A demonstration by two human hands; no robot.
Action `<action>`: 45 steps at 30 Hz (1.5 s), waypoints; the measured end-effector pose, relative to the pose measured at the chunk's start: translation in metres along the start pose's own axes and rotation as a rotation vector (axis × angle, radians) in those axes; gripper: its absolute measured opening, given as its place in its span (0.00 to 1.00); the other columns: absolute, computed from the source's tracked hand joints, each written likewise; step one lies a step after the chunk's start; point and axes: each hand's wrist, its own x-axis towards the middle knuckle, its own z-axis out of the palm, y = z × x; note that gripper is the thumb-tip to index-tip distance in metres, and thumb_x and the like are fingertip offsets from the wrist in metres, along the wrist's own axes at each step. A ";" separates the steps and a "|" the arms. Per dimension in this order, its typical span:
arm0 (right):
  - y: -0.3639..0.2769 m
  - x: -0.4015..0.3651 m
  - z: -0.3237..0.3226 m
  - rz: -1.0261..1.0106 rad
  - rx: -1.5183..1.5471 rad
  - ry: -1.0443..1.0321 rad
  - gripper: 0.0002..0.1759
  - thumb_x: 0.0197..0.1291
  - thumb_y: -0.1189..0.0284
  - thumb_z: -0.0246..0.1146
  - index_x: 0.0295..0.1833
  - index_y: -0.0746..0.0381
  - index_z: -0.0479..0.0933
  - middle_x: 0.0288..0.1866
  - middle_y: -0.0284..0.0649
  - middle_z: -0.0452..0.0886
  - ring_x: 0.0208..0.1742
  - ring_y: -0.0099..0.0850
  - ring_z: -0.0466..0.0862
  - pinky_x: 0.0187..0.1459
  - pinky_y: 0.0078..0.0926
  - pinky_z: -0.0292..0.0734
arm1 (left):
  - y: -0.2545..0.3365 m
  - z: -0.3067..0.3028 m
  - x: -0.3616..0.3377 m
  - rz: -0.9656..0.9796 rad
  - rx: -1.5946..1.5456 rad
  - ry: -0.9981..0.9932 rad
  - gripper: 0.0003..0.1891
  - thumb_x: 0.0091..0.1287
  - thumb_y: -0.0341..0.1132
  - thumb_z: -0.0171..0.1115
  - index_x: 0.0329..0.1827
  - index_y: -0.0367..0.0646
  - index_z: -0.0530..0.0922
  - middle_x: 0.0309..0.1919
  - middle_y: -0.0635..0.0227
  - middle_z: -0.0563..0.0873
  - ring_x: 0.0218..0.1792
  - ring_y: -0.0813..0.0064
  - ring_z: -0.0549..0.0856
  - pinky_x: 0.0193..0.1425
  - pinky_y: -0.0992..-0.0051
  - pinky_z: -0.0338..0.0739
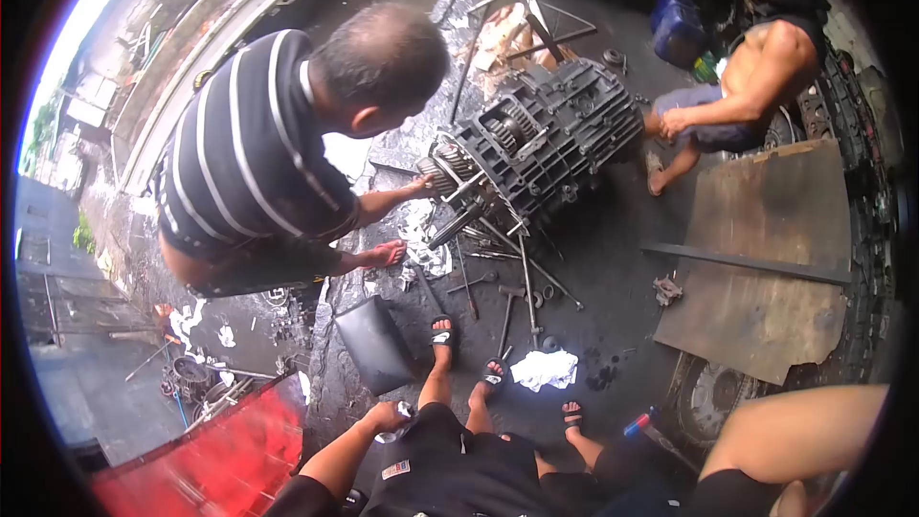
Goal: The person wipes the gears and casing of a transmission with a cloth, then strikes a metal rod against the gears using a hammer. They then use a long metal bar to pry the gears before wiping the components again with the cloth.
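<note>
Head view. Left hand (383, 416) low, by knee, fingers curled tight round small shiny thing (392, 436); cannot tell what it is. Right hand out of picture. Big black gearbox (550, 139) lies tilted in middle of dark oily floor (613, 258). Person in striped shirt (244, 153) bends over it, hand touching gear end. Long tools (507, 278) and white rag (544, 369) on floor, between gearbox and feet.

Gearbox housing (565, 129): black. Polo shirt (244, 148): dark with white stripes. Rag (544, 369): white. Jerrycan (678, 27): blue. Wooden board (766, 258): brown. Panel (211, 464): red. Seat cushion (373, 345): black.
</note>
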 end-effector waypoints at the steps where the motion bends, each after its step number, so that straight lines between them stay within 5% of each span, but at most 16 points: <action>1: 0.010 -0.010 -0.002 0.019 -0.036 0.002 0.17 0.67 0.58 0.50 0.32 0.58 0.70 0.22 0.30 0.68 0.34 0.30 0.75 0.63 0.44 0.63 | 0.009 -0.008 0.012 0.028 -0.005 -0.013 0.28 0.58 0.57 0.62 0.49 0.39 0.82 0.46 0.45 0.85 0.51 0.47 0.84 0.57 0.56 0.77; 8: 0.071 -0.124 -0.017 0.269 -0.243 -0.053 0.14 0.66 0.60 0.51 0.34 0.59 0.71 0.26 0.32 0.70 0.37 0.31 0.76 0.64 0.43 0.64 | 0.076 -0.037 0.066 0.132 0.091 -0.165 0.30 0.59 0.59 0.61 0.58 0.48 0.80 0.53 0.48 0.84 0.55 0.50 0.83 0.60 0.57 0.76; 12: 0.098 -0.213 -0.024 0.530 -0.308 -0.134 0.13 0.65 0.61 0.51 0.36 0.59 0.72 0.29 0.34 0.70 0.39 0.32 0.76 0.64 0.42 0.65 | 0.074 -0.003 0.090 0.161 0.238 -0.306 0.36 0.59 0.63 0.60 0.63 0.46 0.77 0.54 0.48 0.84 0.56 0.54 0.83 0.59 0.59 0.77; 15: 0.115 -0.285 -0.030 0.757 -0.323 -0.209 0.12 0.64 0.62 0.51 0.37 0.59 0.73 0.31 0.34 0.71 0.41 0.33 0.76 0.64 0.42 0.65 | 0.060 0.041 0.109 0.168 0.301 -0.566 0.30 0.61 0.55 0.60 0.60 0.44 0.78 0.53 0.46 0.83 0.57 0.53 0.83 0.59 0.56 0.78; 17: 0.122 -0.336 -0.034 0.914 -0.326 -0.273 0.12 0.64 0.62 0.52 0.38 0.59 0.73 0.33 0.35 0.72 0.42 0.34 0.76 0.64 0.41 0.66 | 0.085 0.024 0.086 0.386 0.427 -0.492 0.27 0.61 0.51 0.61 0.59 0.46 0.78 0.55 0.47 0.83 0.58 0.52 0.82 0.59 0.54 0.77; 27: 0.105 -0.575 -0.075 1.535 -0.257 -0.659 0.11 0.62 0.65 0.53 0.42 0.61 0.75 0.39 0.38 0.74 0.47 0.36 0.77 0.64 0.40 0.67 | 0.103 0.064 0.158 0.248 0.168 -0.585 0.29 0.58 0.53 0.66 0.60 0.50 0.77 0.52 0.55 0.85 0.57 0.53 0.83 0.59 0.56 0.76; 31: 0.091 -0.632 -0.100 1.648 -0.237 -0.796 0.11 0.62 0.67 0.53 0.43 0.61 0.76 0.42 0.39 0.75 0.48 0.37 0.77 0.64 0.40 0.68 | 0.092 0.143 0.146 0.334 0.026 -0.817 0.38 0.57 0.57 0.65 0.70 0.50 0.69 0.60 0.50 0.80 0.63 0.51 0.78 0.65 0.55 0.72; 34: 0.084 -0.671 -0.119 1.691 -0.220 -0.873 0.12 0.61 0.67 0.54 0.45 0.61 0.76 0.44 0.40 0.75 0.50 0.38 0.78 0.64 0.39 0.68 | 0.133 0.107 0.105 0.111 0.217 -0.755 0.47 0.59 0.59 0.63 0.79 0.54 0.54 0.72 0.40 0.63 0.70 0.37 0.66 0.73 0.50 0.63; 40: 0.079 -0.729 -0.148 1.706 -0.183 -1.012 0.13 0.60 0.69 0.55 0.47 0.62 0.77 0.48 0.41 0.77 0.53 0.39 0.78 0.64 0.38 0.69 | 0.106 0.117 0.112 0.112 0.135 -0.646 0.40 0.59 0.54 0.63 0.75 0.54 0.62 0.70 0.43 0.67 0.68 0.39 0.70 0.69 0.48 0.69; 45: 0.077 -0.763 -0.166 1.688 -0.156 -1.077 0.14 0.59 0.71 0.55 0.49 0.63 0.78 0.52 0.43 0.78 0.55 0.40 0.78 0.64 0.38 0.70 | 0.136 0.081 0.082 0.273 0.384 -0.594 0.27 0.66 0.41 0.57 0.70 0.54 0.69 0.66 0.49 0.71 0.64 0.47 0.76 0.63 0.47 0.74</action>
